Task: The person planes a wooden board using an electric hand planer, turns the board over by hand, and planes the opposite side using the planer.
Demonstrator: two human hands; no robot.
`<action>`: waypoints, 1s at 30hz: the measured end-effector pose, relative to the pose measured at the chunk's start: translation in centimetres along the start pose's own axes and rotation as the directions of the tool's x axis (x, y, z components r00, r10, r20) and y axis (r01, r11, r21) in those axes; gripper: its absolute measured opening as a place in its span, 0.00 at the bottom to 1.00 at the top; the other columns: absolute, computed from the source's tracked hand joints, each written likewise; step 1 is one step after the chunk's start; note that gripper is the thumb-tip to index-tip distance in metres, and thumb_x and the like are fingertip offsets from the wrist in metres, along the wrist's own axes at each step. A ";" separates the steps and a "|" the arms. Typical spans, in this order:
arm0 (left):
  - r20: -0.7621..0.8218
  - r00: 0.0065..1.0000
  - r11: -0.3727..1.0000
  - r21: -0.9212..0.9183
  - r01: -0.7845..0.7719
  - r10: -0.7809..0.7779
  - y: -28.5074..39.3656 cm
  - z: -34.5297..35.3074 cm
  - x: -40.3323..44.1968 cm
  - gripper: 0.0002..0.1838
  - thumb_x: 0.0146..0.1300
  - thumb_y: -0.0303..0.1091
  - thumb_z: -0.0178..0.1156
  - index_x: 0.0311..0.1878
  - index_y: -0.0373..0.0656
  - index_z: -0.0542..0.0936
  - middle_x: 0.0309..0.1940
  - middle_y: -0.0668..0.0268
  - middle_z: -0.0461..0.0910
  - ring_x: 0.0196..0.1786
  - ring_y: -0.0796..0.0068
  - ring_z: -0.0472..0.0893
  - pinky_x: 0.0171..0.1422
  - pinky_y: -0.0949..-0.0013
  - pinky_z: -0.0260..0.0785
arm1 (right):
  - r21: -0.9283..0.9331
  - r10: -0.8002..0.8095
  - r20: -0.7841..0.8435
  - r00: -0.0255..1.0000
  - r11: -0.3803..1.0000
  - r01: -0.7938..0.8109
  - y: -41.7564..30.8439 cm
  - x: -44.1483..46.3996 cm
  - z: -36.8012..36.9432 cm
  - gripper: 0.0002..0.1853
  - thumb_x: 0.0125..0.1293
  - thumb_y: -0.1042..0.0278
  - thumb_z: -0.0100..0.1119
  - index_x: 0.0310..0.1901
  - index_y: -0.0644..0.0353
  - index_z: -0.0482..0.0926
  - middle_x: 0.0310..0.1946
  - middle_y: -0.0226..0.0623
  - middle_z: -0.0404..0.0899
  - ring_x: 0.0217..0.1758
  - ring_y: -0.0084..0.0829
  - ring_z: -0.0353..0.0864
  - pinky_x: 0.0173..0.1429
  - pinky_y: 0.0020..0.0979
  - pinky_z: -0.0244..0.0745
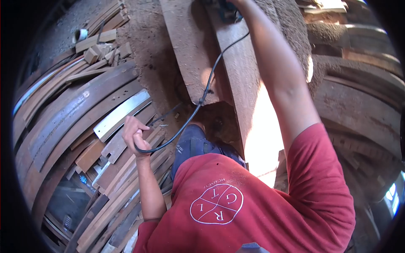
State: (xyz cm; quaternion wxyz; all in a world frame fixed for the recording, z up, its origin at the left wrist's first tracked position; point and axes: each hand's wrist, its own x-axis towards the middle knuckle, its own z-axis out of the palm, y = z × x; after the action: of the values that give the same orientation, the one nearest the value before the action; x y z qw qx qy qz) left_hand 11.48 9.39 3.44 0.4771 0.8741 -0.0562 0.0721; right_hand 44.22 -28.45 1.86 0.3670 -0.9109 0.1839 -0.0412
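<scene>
One fist, the left hand (136, 134), clasps the cable (201, 101), likely controlling slack (the cropped right hand's (237, 1) grip I can't judge).

Old wood pcs (105, 82) lie in a pile on L, w/ a shiny white strip (122, 114) & small blocks (95, 54). More bds (358, 101) on R, w/ brown dust (327, 33).

Lg. timber beam (240, 74), partly sunlit, w/ teal power tool (230, 13) on far pt.; dusty plank (190, 55) alongside.
</scene>
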 end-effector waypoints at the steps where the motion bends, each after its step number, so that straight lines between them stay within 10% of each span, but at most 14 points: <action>1: -0.013 1.000 1.000 -0.003 -0.004 0.004 0.1 0.0 -0.3 0.15 0.49 0.37 0.48 0.19 0.33 0.71 0.19 0.57 0.67 0.29 0.61 0.66 0.37 0.57 0.57 | 0.034 -0.030 0.027 0.999 0.999 0.029 -0.3 -4.7 -2.4 0.17 0.62 0.67 0.59 0.47 0.65 0.89 0.47 0.66 0.88 0.55 0.63 0.89 0.58 0.54 0.85; 5: -0.011 0.999 0.998 -0.038 -0.042 0.041 1.5 0.9 -2.3 0.14 0.49 0.37 0.47 0.19 0.33 0.70 0.19 0.56 0.66 0.30 0.61 0.66 0.37 0.57 0.58 | 0.029 -0.104 -0.027 0.994 0.994 0.105 9.1 -19.7 -4.1 0.16 0.64 0.63 0.70 0.52 0.56 0.88 0.41 0.55 0.90 0.47 0.59 0.90 0.53 0.49 0.83; 7: 0.012 0.998 0.996 -0.065 -0.056 0.057 1.8 1.5 -3.8 0.14 0.50 0.37 0.47 0.20 0.34 0.70 0.19 0.56 0.66 0.30 0.60 0.67 0.38 0.56 0.58 | -0.066 0.243 0.070 0.967 0.969 -0.239 10.7 -31.0 -7.8 0.20 0.66 0.60 0.70 0.58 0.55 0.87 0.47 0.55 0.90 0.54 0.57 0.89 0.58 0.46 0.82; 8: 0.061 0.995 0.993 -0.085 -0.077 0.082 1.8 1.8 -4.5 0.14 0.50 0.37 0.48 0.20 0.34 0.70 0.20 0.56 0.66 0.30 0.59 0.67 0.38 0.56 0.59 | 0.155 0.049 0.038 0.998 0.986 -0.055 17.0 -36.5 -7.2 0.20 0.67 0.62 0.70 0.59 0.56 0.87 0.49 0.53 0.90 0.55 0.54 0.89 0.58 0.46 0.82; 10: 0.098 0.989 0.989 -0.106 -0.100 0.111 2.4 2.6 -5.9 0.14 0.50 0.38 0.48 0.20 0.34 0.70 0.20 0.55 0.66 0.30 0.58 0.67 0.38 0.56 0.59 | -0.212 0.425 0.139 0.894 0.895 -0.393 16.7 -48.0 -12.2 0.19 0.64 0.75 0.68 0.57 0.59 0.88 0.47 0.51 0.90 0.52 0.52 0.90 0.58 0.46 0.83; 12: 0.199 0.965 0.982 -0.113 -0.148 0.169 3.1 3.2 -6.9 0.14 0.50 0.37 0.49 0.20 0.35 0.71 0.22 0.54 0.66 0.31 0.55 0.68 0.39 0.55 0.60 | -0.103 0.021 0.083 0.996 0.995 -0.012 20.4 -57.7 -15.5 0.13 0.62 0.70 0.75 0.48 0.60 0.90 0.39 0.50 0.89 0.45 0.49 0.88 0.52 0.48 0.81; 15: 0.299 0.921 0.967 -0.033 -0.252 0.250 4.6 3.8 -8.2 0.12 0.51 0.38 0.51 0.21 0.39 0.71 0.23 0.56 0.65 0.31 0.55 0.68 0.40 0.55 0.59 | -0.218 0.498 0.222 0.838 0.863 -0.455 20.6 -65.8 -19.4 0.14 0.64 0.66 0.77 0.48 0.61 0.89 0.35 0.50 0.87 0.43 0.52 0.87 0.53 0.46 0.79; 21: 0.312 0.928 0.979 -0.085 -0.187 0.205 4.6 4.6 -8.8 0.12 0.50 0.38 0.52 0.21 0.39 0.70 0.23 0.56 0.65 0.31 0.55 0.68 0.40 0.55 0.59 | -0.210 0.527 0.114 0.842 0.842 -0.498 18.1 -59.0 -16.8 0.15 0.62 0.70 0.77 0.51 0.61 0.88 0.35 0.51 0.90 0.43 0.43 0.92 0.50 0.39 0.82; 22: 0.308 0.930 0.980 -0.085 -0.182 0.199 4.4 4.4 -8.5 0.12 0.50 0.38 0.52 0.21 0.39 0.70 0.23 0.56 0.65 0.31 0.55 0.68 0.40 0.55 0.59 | 0.107 0.247 -0.003 0.969 0.964 -0.245 20.7 -58.1 -15.1 0.18 0.61 0.75 0.76 0.53 0.65 0.87 0.40 0.47 0.92 0.44 0.35 0.92 0.50 0.39 0.83; 25: 0.223 0.966 0.991 -0.070 -0.115 0.128 3.5 3.6 -6.9 0.13 0.49 0.38 0.51 0.21 0.36 0.70 0.22 0.54 0.65 0.31 0.55 0.67 0.40 0.56 0.59 | -0.009 0.569 0.168 0.805 0.817 -0.576 21.4 -51.1 -12.1 0.30 0.57 0.84 0.61 0.64 0.62 0.83 0.48 0.42 0.91 0.52 0.30 0.90 0.56 0.36 0.84; 30: 0.158 0.984 0.996 -0.044 -0.076 0.082 2.3 2.8 -4.6 0.13 0.49 0.38 0.50 0.21 0.35 0.70 0.21 0.54 0.66 0.30 0.55 0.67 0.39 0.56 0.59 | 0.018 0.282 0.077 0.956 0.959 -0.284 13.5 -34.5 -9.4 0.17 0.64 0.69 0.76 0.55 0.60 0.89 0.39 0.47 0.93 0.44 0.41 0.93 0.52 0.43 0.83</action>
State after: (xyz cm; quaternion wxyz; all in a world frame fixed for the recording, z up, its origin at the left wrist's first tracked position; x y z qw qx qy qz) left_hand 6.76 5.92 3.00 0.4842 0.8650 -0.1301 0.0200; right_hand 6.08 -30.88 1.52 0.3887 -0.8708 0.2979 0.0428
